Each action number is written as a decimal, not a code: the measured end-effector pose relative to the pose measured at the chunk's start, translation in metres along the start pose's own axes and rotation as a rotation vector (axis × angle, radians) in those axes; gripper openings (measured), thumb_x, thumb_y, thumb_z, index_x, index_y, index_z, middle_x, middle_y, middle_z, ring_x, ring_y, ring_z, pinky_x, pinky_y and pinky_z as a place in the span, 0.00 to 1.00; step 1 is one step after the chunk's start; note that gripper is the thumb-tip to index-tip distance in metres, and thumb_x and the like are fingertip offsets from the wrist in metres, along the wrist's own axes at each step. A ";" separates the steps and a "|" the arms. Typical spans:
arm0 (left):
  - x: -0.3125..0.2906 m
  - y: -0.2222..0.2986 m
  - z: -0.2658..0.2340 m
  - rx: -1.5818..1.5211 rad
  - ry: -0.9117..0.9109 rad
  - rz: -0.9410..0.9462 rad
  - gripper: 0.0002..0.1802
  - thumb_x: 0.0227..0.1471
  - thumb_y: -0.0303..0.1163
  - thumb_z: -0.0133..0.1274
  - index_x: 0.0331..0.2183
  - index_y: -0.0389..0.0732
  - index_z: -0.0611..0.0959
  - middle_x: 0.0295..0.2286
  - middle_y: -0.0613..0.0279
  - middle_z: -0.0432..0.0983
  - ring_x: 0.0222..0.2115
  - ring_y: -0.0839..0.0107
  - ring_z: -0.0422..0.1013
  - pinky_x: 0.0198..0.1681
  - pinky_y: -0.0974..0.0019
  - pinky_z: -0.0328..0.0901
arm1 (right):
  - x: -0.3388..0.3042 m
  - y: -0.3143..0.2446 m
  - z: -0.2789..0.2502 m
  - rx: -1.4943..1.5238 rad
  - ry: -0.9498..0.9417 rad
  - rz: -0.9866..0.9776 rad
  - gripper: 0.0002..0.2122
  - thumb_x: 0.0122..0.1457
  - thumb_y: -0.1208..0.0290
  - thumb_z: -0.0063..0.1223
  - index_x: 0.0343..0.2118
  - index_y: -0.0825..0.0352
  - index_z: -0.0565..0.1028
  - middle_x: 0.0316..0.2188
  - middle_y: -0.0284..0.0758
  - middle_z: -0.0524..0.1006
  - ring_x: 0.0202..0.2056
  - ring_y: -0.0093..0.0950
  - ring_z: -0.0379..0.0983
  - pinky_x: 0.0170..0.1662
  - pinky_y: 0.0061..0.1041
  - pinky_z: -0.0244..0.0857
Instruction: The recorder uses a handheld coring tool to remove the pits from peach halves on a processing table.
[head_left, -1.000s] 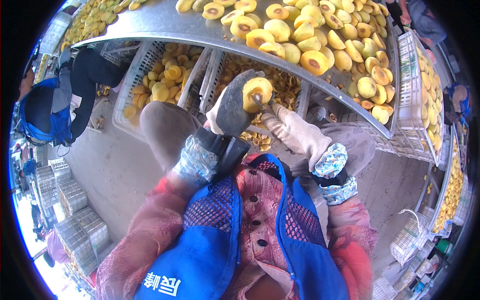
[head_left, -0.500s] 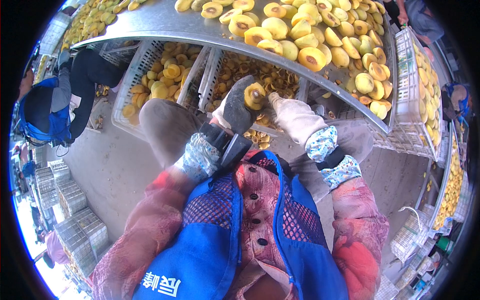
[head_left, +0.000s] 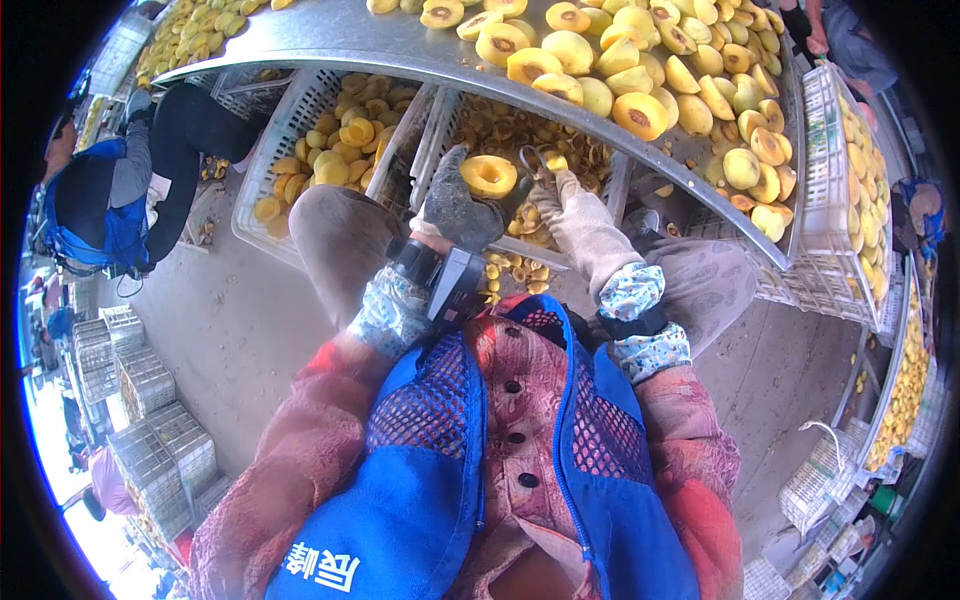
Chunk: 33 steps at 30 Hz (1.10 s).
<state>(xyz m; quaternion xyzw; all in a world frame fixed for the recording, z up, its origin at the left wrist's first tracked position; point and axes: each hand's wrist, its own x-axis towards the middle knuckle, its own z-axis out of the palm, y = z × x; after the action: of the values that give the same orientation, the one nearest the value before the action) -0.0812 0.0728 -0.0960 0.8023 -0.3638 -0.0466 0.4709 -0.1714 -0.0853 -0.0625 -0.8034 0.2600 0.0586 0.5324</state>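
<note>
In my left hand, gloved in dark grey, is a yellow peach half with its cut face up and a hollow in the middle. My right hand, in a beige glove, is closed on a pitting tool with a metal loop, just right of the peach half. A small yellow-orange piece shows at the right fingertips; whether it is stuck to the tool I cannot tell. Beneath both hands stands a crate of brown and orange scraps. To its left, another white crate holds peach halves.
A metal table curves across in front, bearing many peach halves. At the right stands a tall crate full of fruit. A co-worker in a blue vest sits at the left. Stacked crates stand at the lower left.
The peach half in my left hand has turned face up and now shows a hollow where a brown centre was. My right hand has drawn slightly away with the tool, whose loop now shows.
</note>
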 end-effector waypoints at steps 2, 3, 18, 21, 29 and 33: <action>0.001 -0.004 0.000 0.141 0.079 -0.290 0.38 0.40 0.45 0.69 0.46 0.32 0.72 0.33 0.53 0.78 0.35 0.62 0.76 0.43 0.63 0.70 | -0.006 -0.003 0.001 0.181 -0.026 -0.021 0.17 0.61 0.64 0.51 0.49 0.68 0.71 0.39 0.41 0.77 0.40 0.33 0.72 0.45 0.29 0.64; -0.002 -0.003 -0.001 0.203 0.134 -0.209 0.37 0.40 0.49 0.68 0.44 0.32 0.73 0.34 0.53 0.78 0.35 0.61 0.76 0.42 0.65 0.70 | -0.009 -0.004 0.001 0.243 -0.034 -0.035 0.17 0.60 0.65 0.52 0.48 0.68 0.71 0.39 0.40 0.77 0.39 0.32 0.71 0.45 0.27 0.64; -0.020 0.020 -0.003 -0.088 0.042 0.146 0.38 0.44 0.29 0.66 0.53 0.29 0.65 0.38 0.49 0.76 0.39 0.64 0.75 0.45 0.65 0.69 | -0.009 0.005 -0.005 0.822 -0.270 0.149 0.08 0.59 0.68 0.54 0.40 0.62 0.71 0.16 0.21 0.63 0.11 0.13 0.54 0.13 0.16 0.46; -0.019 0.013 0.003 -0.191 -0.002 0.133 0.41 0.44 0.28 0.66 0.55 0.29 0.62 0.39 0.49 0.76 0.40 0.63 0.75 0.46 0.64 0.69 | -0.012 0.002 -0.007 0.817 -0.279 0.177 0.05 0.60 0.68 0.51 0.35 0.58 0.68 0.15 0.21 0.62 0.11 0.13 0.53 0.13 0.16 0.44; -0.016 0.008 0.006 -0.200 -0.049 0.249 0.44 0.47 0.24 0.63 0.58 0.26 0.54 0.45 0.47 0.72 0.47 0.64 0.70 0.53 0.64 0.64 | -0.013 0.009 -0.006 1.000 -0.296 0.219 0.06 0.59 0.68 0.53 0.34 0.58 0.67 0.15 0.21 0.63 0.11 0.13 0.54 0.13 0.16 0.45; -0.018 0.000 0.012 -0.262 -0.153 0.206 0.38 0.51 0.20 0.57 0.59 0.30 0.56 0.48 0.50 0.70 0.50 0.65 0.68 0.56 0.62 0.62 | -0.015 0.003 -0.003 0.768 -0.180 0.102 0.08 0.58 0.67 0.56 0.33 0.61 0.68 0.15 0.23 0.64 0.10 0.14 0.55 0.12 0.17 0.46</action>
<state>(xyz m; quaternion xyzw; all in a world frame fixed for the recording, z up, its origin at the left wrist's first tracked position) -0.0996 0.0753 -0.1072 0.6865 -0.4699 -0.1061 0.5446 -0.1863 -0.0838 -0.0575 -0.5235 0.2551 0.0536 0.8112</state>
